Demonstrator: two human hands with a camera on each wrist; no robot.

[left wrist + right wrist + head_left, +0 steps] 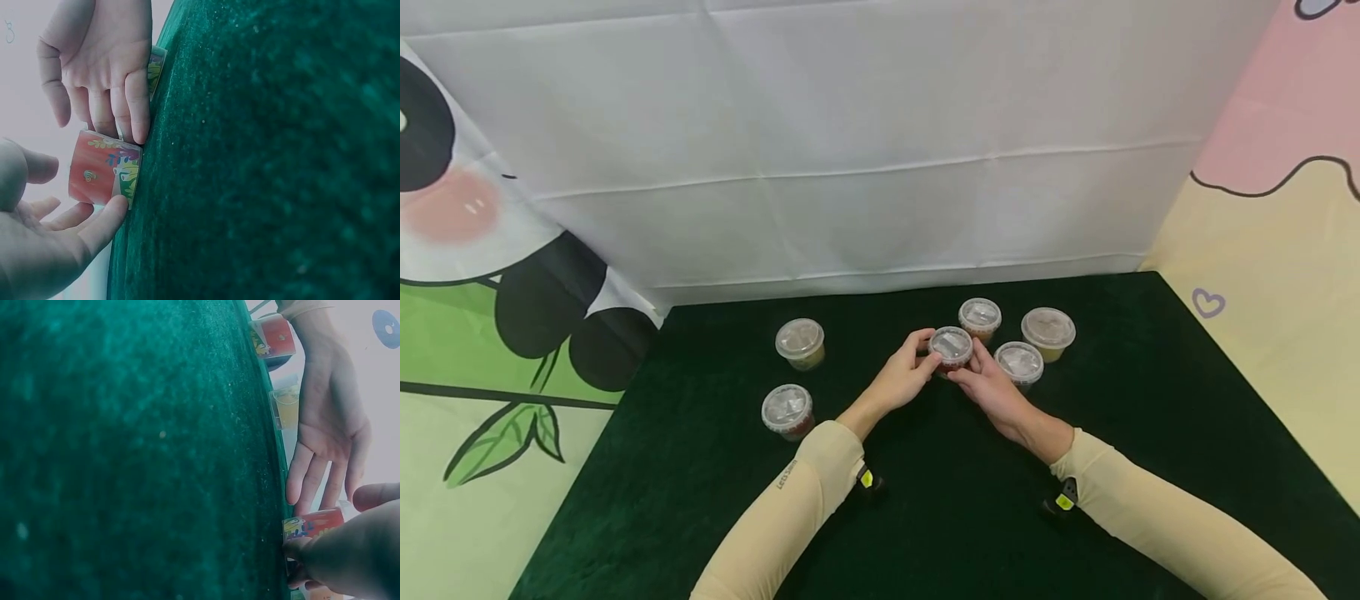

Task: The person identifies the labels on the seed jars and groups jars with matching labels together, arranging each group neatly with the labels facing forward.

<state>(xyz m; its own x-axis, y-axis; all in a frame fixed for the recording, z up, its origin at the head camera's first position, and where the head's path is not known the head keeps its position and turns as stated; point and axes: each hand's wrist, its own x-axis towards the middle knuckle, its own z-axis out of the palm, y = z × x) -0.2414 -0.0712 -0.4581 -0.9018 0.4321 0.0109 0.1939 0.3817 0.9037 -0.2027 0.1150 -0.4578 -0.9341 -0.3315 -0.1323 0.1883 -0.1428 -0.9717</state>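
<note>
A small red plastic tub [951,345] with a clear lid stands on the dark green tabletop between both hands. Cartoon plants show on the tub's side [100,169] in the left wrist view. My left hand [902,375] flanks it from the left, fingertips at its wall. From the right comes my right hand [992,390], its fingers at the opposite wall. In the left wrist view both thumbs stand apart from the tub, and the right hand's fingers [100,112] are fairly straight. The right wrist view shows the left palm [328,419] with long, extended fingers.
Behind and right of the hands stand an orange-brown tub [980,317], a yellow tub [1048,332] and another lidded tub [1021,363], partly hidden by the right hand. At left are a yellow-green tub [801,342] and a red tub [788,411]. A white cloth [850,225] hangs behind.
</note>
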